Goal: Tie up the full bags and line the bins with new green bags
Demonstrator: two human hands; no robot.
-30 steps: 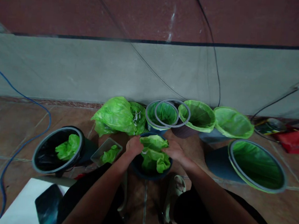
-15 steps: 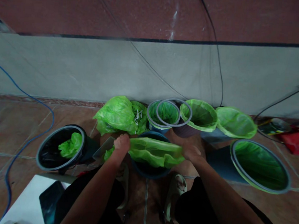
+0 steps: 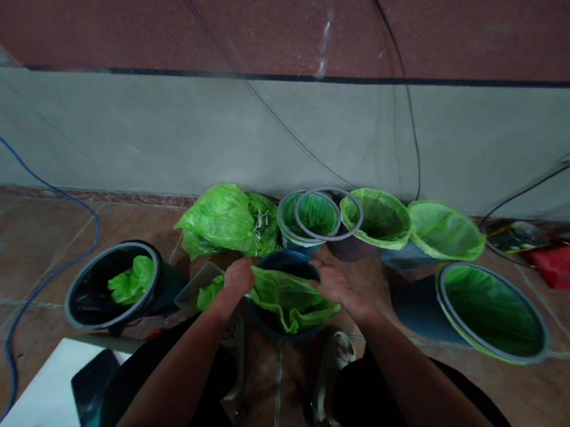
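A green plastic bag [image 3: 291, 299] hangs in the mouth of a dark blue bin [image 3: 286, 261] between my feet. Its left edge is gripped by my left hand [image 3: 239, 277], fingers closed. My right hand [image 3: 333, 284] is at the bag's right side near the bin's rim, its fingers curled round the bag's edge. The bag's mouth sags open between both hands, and its lower part is inside the bin. Beside my left hand, a small clear container [image 3: 195, 285] holds more green plastic [image 3: 210, 292].
Lined bins [image 3: 376, 217] and loose grey rings [image 3: 357, 227] stand by the wall, beside full green bags [image 3: 220, 218]. A black-lined bin [image 3: 95, 307] is left, another bin [image 3: 494, 312] right. A phone [image 3: 94, 383] lies on a white surface [image 3: 46, 392] at lower left.
My right hand has moved left and slightly up, closer to my left hand. The bag has gone from stretched taut to slack and sits lower in the bin. The view has shifted slightly.
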